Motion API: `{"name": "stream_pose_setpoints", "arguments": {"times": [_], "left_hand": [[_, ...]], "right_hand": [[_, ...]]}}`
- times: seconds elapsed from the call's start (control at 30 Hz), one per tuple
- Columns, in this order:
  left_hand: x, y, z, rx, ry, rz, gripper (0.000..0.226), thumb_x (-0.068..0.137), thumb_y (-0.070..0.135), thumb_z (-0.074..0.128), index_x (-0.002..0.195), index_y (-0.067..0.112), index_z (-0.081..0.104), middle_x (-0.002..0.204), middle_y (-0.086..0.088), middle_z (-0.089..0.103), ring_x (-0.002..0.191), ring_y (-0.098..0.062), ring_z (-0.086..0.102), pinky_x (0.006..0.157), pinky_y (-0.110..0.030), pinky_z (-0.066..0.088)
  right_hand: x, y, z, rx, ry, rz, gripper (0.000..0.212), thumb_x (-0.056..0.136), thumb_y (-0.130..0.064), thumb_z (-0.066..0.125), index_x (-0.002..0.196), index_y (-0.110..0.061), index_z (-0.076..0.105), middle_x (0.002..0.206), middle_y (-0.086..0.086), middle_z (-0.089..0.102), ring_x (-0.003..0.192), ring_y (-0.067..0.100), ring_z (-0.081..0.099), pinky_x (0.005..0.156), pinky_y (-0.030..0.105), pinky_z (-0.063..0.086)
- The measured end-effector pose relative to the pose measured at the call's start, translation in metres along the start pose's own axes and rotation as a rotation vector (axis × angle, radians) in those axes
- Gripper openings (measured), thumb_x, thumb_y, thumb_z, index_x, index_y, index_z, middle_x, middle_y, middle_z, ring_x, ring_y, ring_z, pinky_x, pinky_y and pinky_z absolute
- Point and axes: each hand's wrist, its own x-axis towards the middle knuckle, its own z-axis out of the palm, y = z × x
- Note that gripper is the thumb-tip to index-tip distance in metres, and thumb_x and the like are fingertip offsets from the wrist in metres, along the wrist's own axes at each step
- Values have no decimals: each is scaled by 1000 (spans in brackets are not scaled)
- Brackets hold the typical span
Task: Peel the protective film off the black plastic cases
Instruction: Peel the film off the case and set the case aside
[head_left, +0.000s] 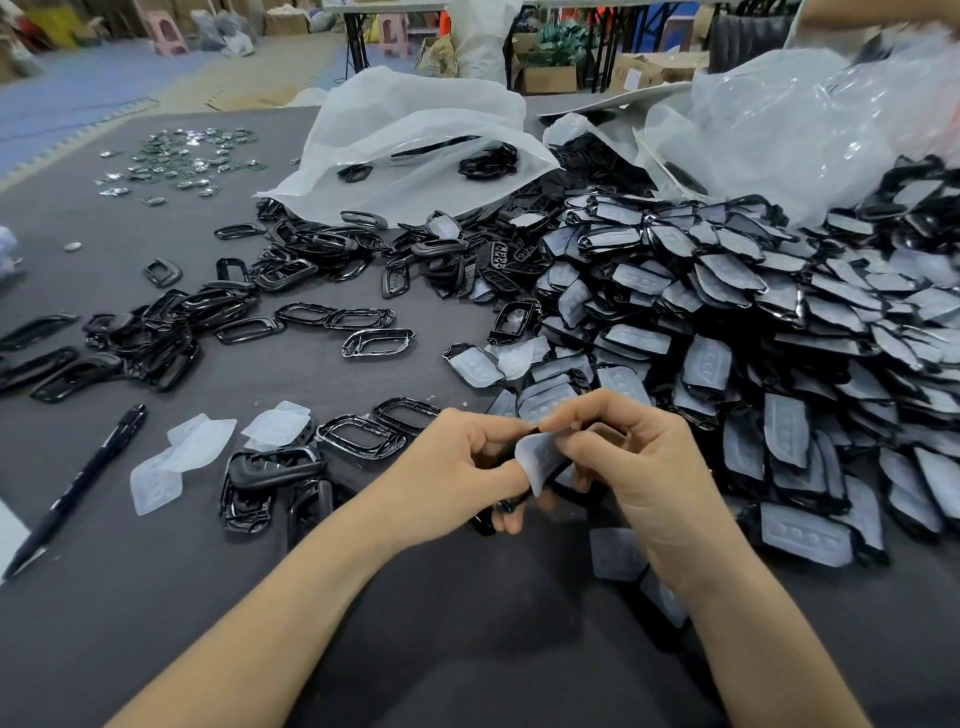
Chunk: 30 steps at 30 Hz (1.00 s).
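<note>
Low in the middle of the view, my left hand (457, 467) grips a black plastic case (511, 506), mostly hidden behind my fingers. My right hand (634, 467) pinches the whitish protective film (540, 460), which is partly lifted off that case and curls between both hands. A large heap of film-covered black cases (753, 322) fills the right side of the grey table. Bare black cases (171, 332) lie scattered on the left, with a few more (280, 483) just left of my left hand.
Peeled films (182, 457) lie left of my hands, and another (615, 553) under my right wrist. A black pen (78, 488) lies at the left edge. White plastic bags (415, 140) sit at the back, beside small shiny pieces (182, 161).
</note>
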Motion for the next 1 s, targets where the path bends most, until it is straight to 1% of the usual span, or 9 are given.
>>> {"name": "stream_pose_setpoints", "arguments": {"times": [0.1,0.27,0.33,0.43,0.57,0.63,0.73,0.83,1.0], "left_hand": [[1,0,0,-13,9,8,16,91,26,59,99,26,73,72,-3,72,48,-10,59,52,-19,47],[1,0,-2,-12,49,15,23,91,19,57,98,33,74,73,-13,72,48,-12,59,52,-19,47],[1,0,-2,-12,50,19,22,91,21,58,100,33,74,73,-12,72,48,-12,59,52,-19,48],[2,1,-2,-6,75,24,20,91,19,58,98,31,73,67,-4,71,46,-11,59,51,-18,47],[4,0,-3,-17,136,-2,22,96,-1,52,99,12,69,68,-2,71,44,-11,58,49,-20,48],[4,0,-4,-27,167,-15,29,95,-8,46,99,12,67,69,-1,71,44,-10,58,48,-20,49],[5,1,-4,-28,205,-5,30,95,-7,47,95,14,68,70,-3,72,44,-10,58,48,-19,50],[6,2,-5,-21,244,9,29,95,-6,49,91,14,69,69,-5,72,44,-11,58,48,-18,49],[5,3,-7,51,267,21,32,95,-6,47,85,16,68,55,2,67,43,-7,57,49,-15,47]], "right_hand": [[0,1,1,-45,21,-67,34,83,6,62,69,-24,71,63,0,58,54,13,48,51,21,44],[2,4,1,-130,51,-183,33,82,5,67,72,-26,73,92,7,65,64,18,56,61,28,48],[2,5,0,-160,82,-218,31,80,5,69,73,-26,73,92,-2,66,67,21,59,65,27,50],[2,4,1,-218,137,-290,24,79,0,72,76,-24,74,92,-11,64,70,9,59,64,19,48],[-1,5,-1,-207,214,-382,23,83,-6,71,82,-29,74,88,-6,67,82,16,63,73,25,52],[-2,4,-1,-170,217,-392,24,84,-5,70,83,-29,73,85,-3,69,82,15,65,75,22,52],[-1,4,0,-156,186,-402,23,84,-1,69,84,-23,72,85,0,68,81,11,67,75,17,52],[-1,5,1,-150,136,-414,28,83,5,67,83,-22,71,87,-2,66,81,14,66,75,20,53],[-1,5,2,-204,54,-430,28,82,14,63,78,-13,69,83,5,63,77,9,63,71,13,48]]}}
